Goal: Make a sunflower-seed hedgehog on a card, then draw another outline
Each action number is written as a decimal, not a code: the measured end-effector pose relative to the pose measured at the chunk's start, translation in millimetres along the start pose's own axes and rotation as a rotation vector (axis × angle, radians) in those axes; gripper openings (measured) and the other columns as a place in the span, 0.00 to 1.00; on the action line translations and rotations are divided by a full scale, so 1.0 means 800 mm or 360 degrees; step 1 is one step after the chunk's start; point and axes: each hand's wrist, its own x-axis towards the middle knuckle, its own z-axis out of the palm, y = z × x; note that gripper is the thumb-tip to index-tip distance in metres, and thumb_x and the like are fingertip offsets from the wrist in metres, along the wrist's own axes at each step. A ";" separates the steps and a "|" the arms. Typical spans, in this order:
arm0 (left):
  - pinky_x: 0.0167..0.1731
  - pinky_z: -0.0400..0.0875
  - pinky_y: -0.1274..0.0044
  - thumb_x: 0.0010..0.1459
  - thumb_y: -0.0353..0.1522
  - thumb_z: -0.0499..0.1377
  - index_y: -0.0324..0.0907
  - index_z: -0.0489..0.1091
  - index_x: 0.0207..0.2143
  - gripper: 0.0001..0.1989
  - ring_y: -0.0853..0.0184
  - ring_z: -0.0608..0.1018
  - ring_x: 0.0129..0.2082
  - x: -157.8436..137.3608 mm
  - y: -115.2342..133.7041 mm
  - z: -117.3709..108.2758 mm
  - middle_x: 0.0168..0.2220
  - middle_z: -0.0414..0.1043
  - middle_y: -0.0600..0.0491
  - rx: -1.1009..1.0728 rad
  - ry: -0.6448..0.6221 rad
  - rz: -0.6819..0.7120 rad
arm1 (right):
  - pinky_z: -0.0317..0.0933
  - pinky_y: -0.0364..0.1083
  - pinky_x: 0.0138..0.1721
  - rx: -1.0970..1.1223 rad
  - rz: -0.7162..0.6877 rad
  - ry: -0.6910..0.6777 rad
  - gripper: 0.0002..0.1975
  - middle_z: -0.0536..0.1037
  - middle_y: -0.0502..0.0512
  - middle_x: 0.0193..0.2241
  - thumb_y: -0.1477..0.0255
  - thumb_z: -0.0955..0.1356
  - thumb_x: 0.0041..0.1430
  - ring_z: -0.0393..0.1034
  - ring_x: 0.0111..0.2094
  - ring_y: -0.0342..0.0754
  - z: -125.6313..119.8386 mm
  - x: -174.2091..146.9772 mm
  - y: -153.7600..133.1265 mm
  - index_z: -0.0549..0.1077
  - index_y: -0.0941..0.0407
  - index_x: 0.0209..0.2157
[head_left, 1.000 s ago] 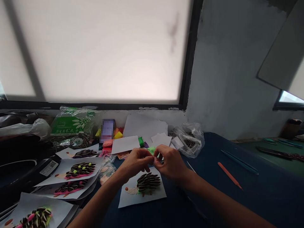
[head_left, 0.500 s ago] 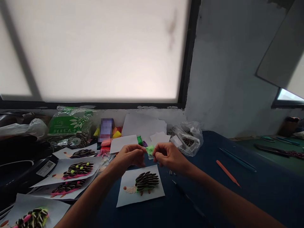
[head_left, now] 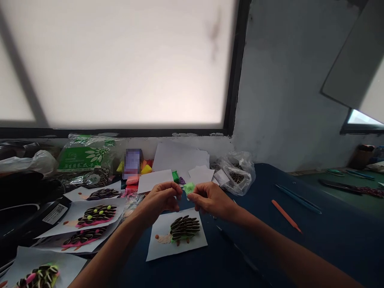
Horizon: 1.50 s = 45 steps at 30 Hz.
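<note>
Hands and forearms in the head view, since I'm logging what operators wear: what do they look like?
The left hand and right hand are ungloved, with no ring that can be made out. The left forearm and right forearm are uncovered, with no sleeve, watch or bracelet in view.

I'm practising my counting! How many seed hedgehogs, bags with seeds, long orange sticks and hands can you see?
Seed hedgehogs: 5 (one cut off by the edge)
Bags with seeds: 2
Long orange stick: 1
Left hand and right hand: 2
Total: 10
</note>
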 end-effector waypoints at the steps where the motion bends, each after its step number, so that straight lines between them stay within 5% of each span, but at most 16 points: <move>1: 0.21 0.67 0.81 0.46 0.31 0.60 0.39 0.70 0.27 0.05 0.75 0.71 0.16 0.001 -0.002 0.000 0.22 0.70 0.58 0.0010 -0.0016 0.0012 | 0.59 0.37 0.19 -0.0009 -0.0004 0.0006 0.13 0.73 0.49 0.19 0.65 0.67 0.59 0.66 0.18 0.39 0.000 0.000 -0.001 0.69 0.59 0.25; 6: 0.17 0.65 0.81 0.46 0.32 0.62 0.38 0.72 0.27 0.06 0.75 0.70 0.14 0.003 -0.003 -0.001 0.17 0.67 0.60 0.0014 0.0025 -0.0006 | 0.59 0.37 0.20 -0.0027 0.0003 -0.0004 0.12 0.73 0.50 0.19 0.66 0.67 0.59 0.65 0.18 0.39 0.000 0.000 -0.003 0.70 0.59 0.26; 14: 0.30 0.73 0.79 0.43 0.41 0.71 0.37 0.75 0.33 0.19 0.68 0.80 0.27 0.004 -0.004 -0.010 0.25 0.76 0.54 -0.0037 0.0034 0.0063 | 0.58 0.37 0.19 0.0121 0.0088 -0.0044 0.09 0.75 0.51 0.24 0.68 0.68 0.57 0.66 0.19 0.38 0.000 0.001 -0.004 0.71 0.59 0.29; 22: 0.17 0.61 0.84 0.45 0.44 0.69 0.39 0.68 0.24 0.19 0.73 0.73 0.16 0.004 -0.006 -0.021 0.16 0.70 0.59 0.0090 0.0183 0.0066 | 0.53 0.36 0.16 0.0096 0.0107 0.0023 0.16 0.66 0.44 0.15 0.65 0.65 0.61 0.57 0.15 0.36 0.001 0.003 0.000 0.64 0.57 0.22; 27: 0.19 0.62 0.82 0.44 0.47 0.68 0.39 0.71 0.30 0.21 0.72 0.75 0.19 0.005 -0.006 -0.022 0.27 0.76 0.54 0.0132 0.0147 -0.0001 | 0.58 0.37 0.19 0.0110 0.0134 -0.0024 0.05 0.74 0.51 0.26 0.72 0.67 0.56 0.68 0.23 0.40 0.005 0.004 0.003 0.72 0.60 0.31; 32: 0.18 0.59 0.80 0.47 0.53 0.63 0.41 0.63 0.20 0.25 0.72 0.69 0.15 0.004 -0.009 -0.016 0.14 0.62 0.61 0.0166 0.0147 -0.0022 | 0.59 0.39 0.24 0.0045 0.0112 -0.0029 0.06 0.74 0.51 0.26 0.75 0.67 0.55 0.67 0.25 0.41 0.015 0.005 0.010 0.76 0.60 0.33; 38: 0.20 0.61 0.81 0.45 0.47 0.68 0.41 0.68 0.27 0.20 0.73 0.70 0.16 0.004 -0.011 -0.017 0.17 0.67 0.60 0.0280 0.0092 0.0006 | 0.57 0.39 0.24 -0.0017 0.0061 -0.0073 0.08 0.69 0.47 0.20 0.70 0.69 0.55 0.62 0.23 0.40 0.018 0.002 0.012 0.72 0.59 0.25; 42: 0.20 0.61 0.81 0.49 0.51 0.63 0.40 0.64 0.21 0.23 0.73 0.69 0.16 0.003 -0.007 -0.015 0.15 0.62 0.61 0.0202 0.0067 -0.0010 | 0.52 0.39 0.22 -0.0275 -0.0027 -0.0024 0.16 0.64 0.46 0.18 0.68 0.65 0.61 0.56 0.20 0.39 0.021 -0.001 0.007 0.68 0.58 0.21; 45: 0.19 0.60 0.81 0.49 0.51 0.63 0.41 0.61 0.18 0.25 0.74 0.68 0.15 0.002 -0.006 -0.013 0.14 0.59 0.62 0.0192 0.0079 0.0012 | 0.54 0.39 0.24 -0.0369 -0.0058 0.0018 0.10 0.69 0.48 0.20 0.72 0.67 0.59 0.59 0.23 0.40 0.024 -0.004 0.002 0.72 0.59 0.24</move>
